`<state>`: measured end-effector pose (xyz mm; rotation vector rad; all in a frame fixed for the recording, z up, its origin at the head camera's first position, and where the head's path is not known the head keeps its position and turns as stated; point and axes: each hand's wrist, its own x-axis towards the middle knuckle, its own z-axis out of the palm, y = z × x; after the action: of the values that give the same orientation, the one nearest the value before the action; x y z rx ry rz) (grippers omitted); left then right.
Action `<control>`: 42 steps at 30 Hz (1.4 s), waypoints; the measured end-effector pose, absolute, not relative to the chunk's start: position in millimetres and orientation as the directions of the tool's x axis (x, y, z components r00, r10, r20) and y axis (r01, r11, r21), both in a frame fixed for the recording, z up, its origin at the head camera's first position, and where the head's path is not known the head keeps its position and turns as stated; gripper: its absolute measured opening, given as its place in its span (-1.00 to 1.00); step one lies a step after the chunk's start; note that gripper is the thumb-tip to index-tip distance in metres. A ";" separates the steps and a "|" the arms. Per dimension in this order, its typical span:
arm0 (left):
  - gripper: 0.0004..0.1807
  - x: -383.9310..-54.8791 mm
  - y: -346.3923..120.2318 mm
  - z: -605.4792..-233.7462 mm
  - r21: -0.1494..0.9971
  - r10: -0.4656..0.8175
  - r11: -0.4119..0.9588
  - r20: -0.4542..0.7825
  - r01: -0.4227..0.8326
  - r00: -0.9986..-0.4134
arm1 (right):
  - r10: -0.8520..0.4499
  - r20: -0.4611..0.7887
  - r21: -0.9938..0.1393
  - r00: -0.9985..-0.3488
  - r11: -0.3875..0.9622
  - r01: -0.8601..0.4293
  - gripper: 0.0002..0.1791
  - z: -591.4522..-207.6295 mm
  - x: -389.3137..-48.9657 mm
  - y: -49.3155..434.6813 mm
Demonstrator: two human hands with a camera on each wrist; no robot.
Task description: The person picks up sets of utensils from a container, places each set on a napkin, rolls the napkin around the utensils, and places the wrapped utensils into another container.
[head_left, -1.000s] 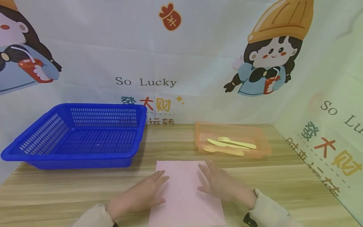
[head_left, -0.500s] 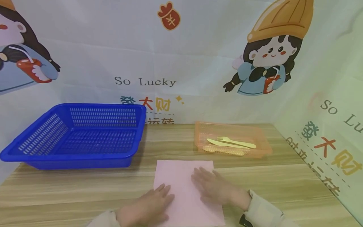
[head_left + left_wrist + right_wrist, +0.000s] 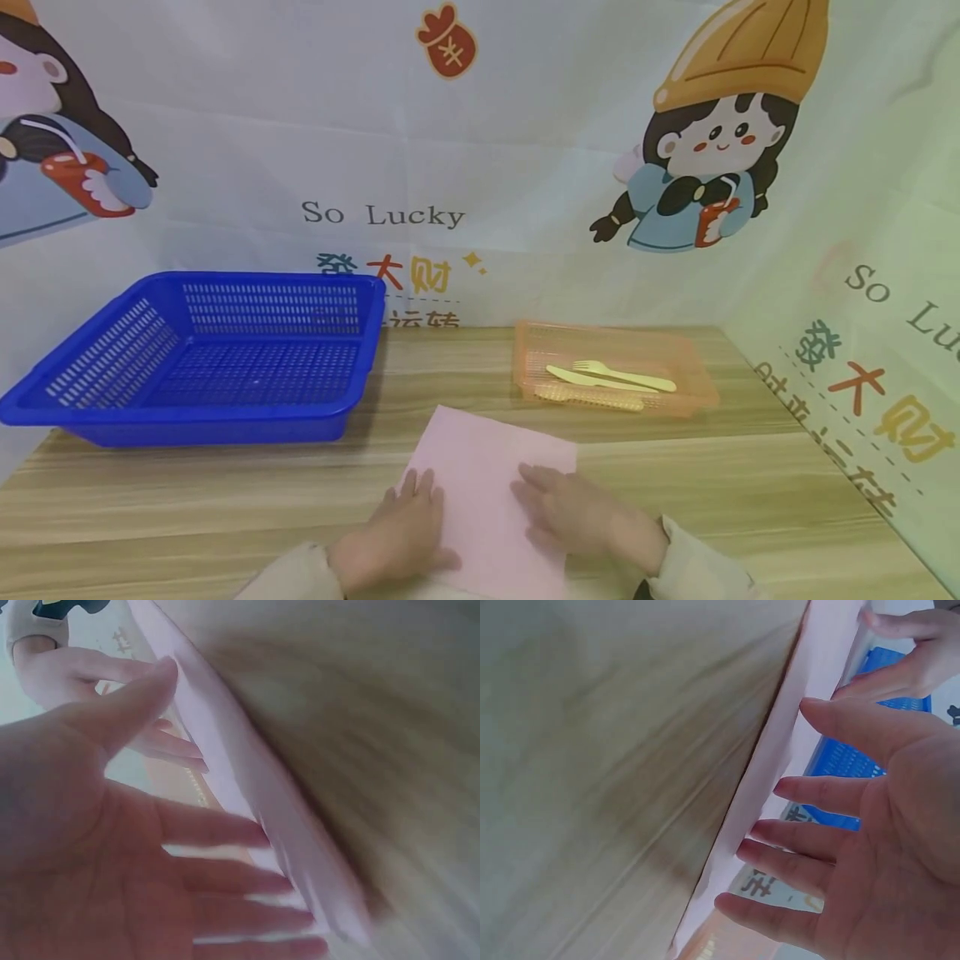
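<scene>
A pink sheet (image 3: 487, 500), paper or napkin, lies at a slant on the wooden table. On its left side rests my left hand (image 3: 401, 529), fingers extended and thumb reaching over the near part. My right hand (image 3: 570, 508) lies on the right edge, fingers pointing inward. In the left wrist view, the spread fingertips of my left hand (image 3: 187, 847) touch the pink sheet (image 3: 247, 757). The right wrist view has my right hand (image 3: 855, 825) with straight fingers meeting the pink sheet (image 3: 772, 757). Neither hand grips it.
At the back left stands a blue basket (image 3: 225, 429) with slotted walls. An orange basket (image 3: 675, 404) at the back right holds a yellow fork (image 3: 637, 379) and a yellow knife (image 3: 600, 381), with more yellow pieces below. A printed cloth (image 3: 480, 125) hangs behind the table (image 3: 750, 500).
The pink sheet has turned clockwise; its far left corner now points away from me. My left hand moved slightly forward, while my right hand slid a little back.
</scene>
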<state>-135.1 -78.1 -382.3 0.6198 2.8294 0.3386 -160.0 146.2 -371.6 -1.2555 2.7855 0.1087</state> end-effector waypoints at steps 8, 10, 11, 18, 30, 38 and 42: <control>0.06 -139.8 -73.8 -380.9 0.209 0.361 0.923 -0.181 0.323 -0.915 | -0.735 -0.097 0.007 -0.671 0.674 -0.739 -0.44 -370.0 -153.7 145.8; 0.06 -143.0 -74.3 -379.1 0.195 0.384 0.917 -0.205 0.347 -0.900 | -0.735 -0.091 0.004 -0.671 0.674 -0.739 -0.47 -370.1 -153.3 145.8; 0.06 -145.0 -75.1 -377.9 0.190 0.398 0.913 -0.221 0.362 -0.890 | -0.738 -0.086 0.006 -0.670 0.672 -0.741 -0.49 -370.1 -153.4 146.0; 0.06 -160.7 -83.5 -372.6 0.223 0.477 0.877 -0.282 0.426 -0.833 | -0.764 -0.023 -0.007 -0.645 0.645 -0.764 -0.57 -372.9 -154.9 147.4; 0.06 -170.2 -94.5 -372.6 0.298 0.510 0.851 -0.279 0.432 -0.813 | -0.748 -0.054 -0.070 -0.661 0.663 -0.745 -0.47 -373.7 -153.5 150.9; -0.03 -164.4 -96.2 -373.5 0.353 0.517 0.837 -0.256 0.419 -0.817 | -0.731 -0.059 -0.098 -0.679 0.682 -0.725 -0.41 -374.7 -154.6 153.1; -0.05 -160.0 -93.3 -373.6 0.352 0.517 0.837 -0.259 0.419 -0.816 | -0.725 -0.042 -0.142 -0.687 0.685 -0.715 -0.35 -373.9 -156.0 154.6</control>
<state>-160.0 -93.3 -373.6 0.7044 2.6711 0.3984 -156.0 154.6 -373.9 -1.1981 2.7963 -0.1742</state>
